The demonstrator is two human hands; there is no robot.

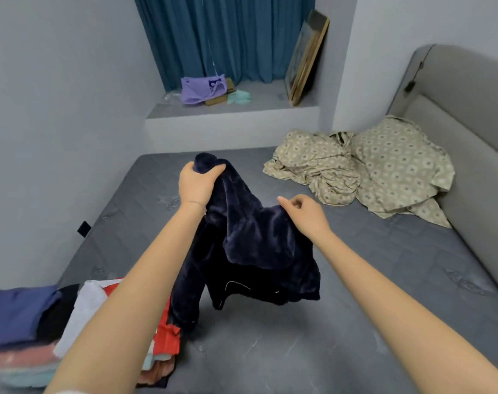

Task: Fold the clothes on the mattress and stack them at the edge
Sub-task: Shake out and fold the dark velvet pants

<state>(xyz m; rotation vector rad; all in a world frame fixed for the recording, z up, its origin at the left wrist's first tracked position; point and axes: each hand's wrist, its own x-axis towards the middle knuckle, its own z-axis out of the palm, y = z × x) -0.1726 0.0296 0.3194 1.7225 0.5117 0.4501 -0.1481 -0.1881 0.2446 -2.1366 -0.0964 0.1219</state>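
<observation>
A dark navy fleece garment (250,240) hangs in the air above the grey mattress (355,294), its lower end reaching down near the surface. My left hand (198,184) grips a bunched upper part of it, held highest. My right hand (306,214) pinches the fabric's edge a little lower and to the right, fingers curled. A heap of mixed clothes (71,322), blue, white, red and pink, lies at the mattress's near left edge, partly hidden by my left forearm.
A crumpled beige patterned sheet and pillow (370,169) lie at the far right by the grey padded headboard (455,115). Beyond the mattress a ledge (233,115) holds a purple bag (202,89) and a leaning picture frame (307,58). A wall runs along the left.
</observation>
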